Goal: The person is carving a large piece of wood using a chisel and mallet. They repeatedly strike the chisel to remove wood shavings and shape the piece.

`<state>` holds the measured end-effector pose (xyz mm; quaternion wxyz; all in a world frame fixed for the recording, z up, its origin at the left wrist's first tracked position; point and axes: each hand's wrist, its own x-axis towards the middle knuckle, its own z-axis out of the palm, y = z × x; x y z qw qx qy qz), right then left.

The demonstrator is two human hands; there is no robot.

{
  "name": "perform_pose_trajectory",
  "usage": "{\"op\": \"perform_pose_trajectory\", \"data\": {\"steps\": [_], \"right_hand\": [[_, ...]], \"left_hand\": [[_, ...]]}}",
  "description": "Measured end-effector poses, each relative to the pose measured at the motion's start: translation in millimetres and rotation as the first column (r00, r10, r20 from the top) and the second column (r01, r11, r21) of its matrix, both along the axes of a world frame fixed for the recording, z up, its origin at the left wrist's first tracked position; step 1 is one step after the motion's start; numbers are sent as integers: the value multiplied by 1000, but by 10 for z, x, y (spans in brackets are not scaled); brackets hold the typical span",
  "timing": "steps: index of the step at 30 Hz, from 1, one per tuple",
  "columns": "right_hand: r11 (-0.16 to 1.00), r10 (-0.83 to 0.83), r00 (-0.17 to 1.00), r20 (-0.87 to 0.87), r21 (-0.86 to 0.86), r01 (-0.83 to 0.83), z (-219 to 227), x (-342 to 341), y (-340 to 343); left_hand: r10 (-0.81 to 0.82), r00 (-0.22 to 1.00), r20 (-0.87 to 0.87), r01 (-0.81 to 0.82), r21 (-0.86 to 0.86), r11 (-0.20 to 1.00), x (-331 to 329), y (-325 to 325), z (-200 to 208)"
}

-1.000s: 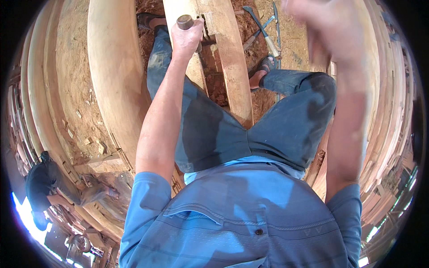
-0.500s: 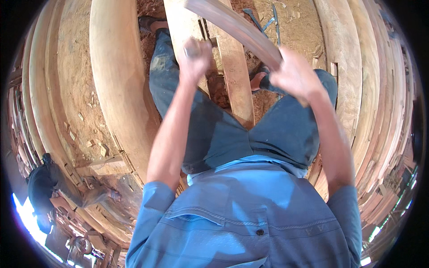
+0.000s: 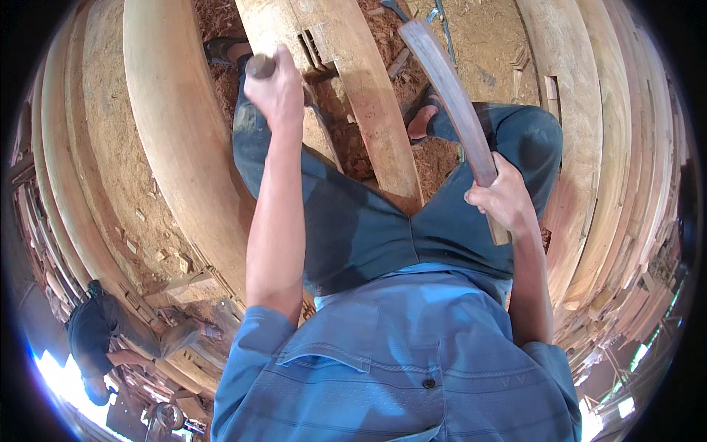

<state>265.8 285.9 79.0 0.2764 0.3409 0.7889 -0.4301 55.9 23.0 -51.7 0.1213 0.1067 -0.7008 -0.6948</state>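
Note:
My left hand (image 3: 280, 96) is closed round the wooden handle of a chisel (image 3: 260, 66), its round butt end showing above the fist. Part of a dark blade shows beside the fist, over the opening in the beam; the tip is hard to make out. Between my legs lies a thick wooden beam (image 3: 372, 110) with a long cut-out and narrow slots in its top face. In my right hand (image 3: 508, 197), above my right thigh, is a slightly curved wooden club (image 3: 451, 92). It is gripped near its lower end and points up and away, apart from the chisel.
A large rounded timber (image 3: 166, 96) runs along my left side. More long timbers (image 3: 571, 96) lie to the right. Wood chips and sawdust (image 3: 110, 147) cover the ground. Thin dark metal strips (image 3: 442, 22) lie ahead. Another person (image 3: 99, 331) bends over at the far left.
My right hand has drawn back towards me, and the club has swung from slanting across the beam to more upright. The left hand with the chisel has shifted left in view.

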Motion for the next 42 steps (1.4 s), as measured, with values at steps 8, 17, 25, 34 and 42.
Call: {"op": "perform_pose_trajectory", "data": {"steps": [8,17,25,34,42], "right_hand": [[988,112,993,37,102,-115,134,31,-24],[992,98,995,-22,80,-96,120,122,-88],[986,104,994,30,126,-107,216,275,-55],[983,141,990,-12,123,-138,251,268,-86],[985,133,990,-55,116,-126,309,269,-122]], "left_hand": [[-240,969,-57,244,364,899,1095,-257,-86],[-217,961,-169,249,200,948,637,-78,12],[-357,924,-136,382,383,841,942,-203,21],[-289,957,-17,284,240,928,654,-89,-160],[-234,965,-120,263,492,830,863,-229,116]]}}
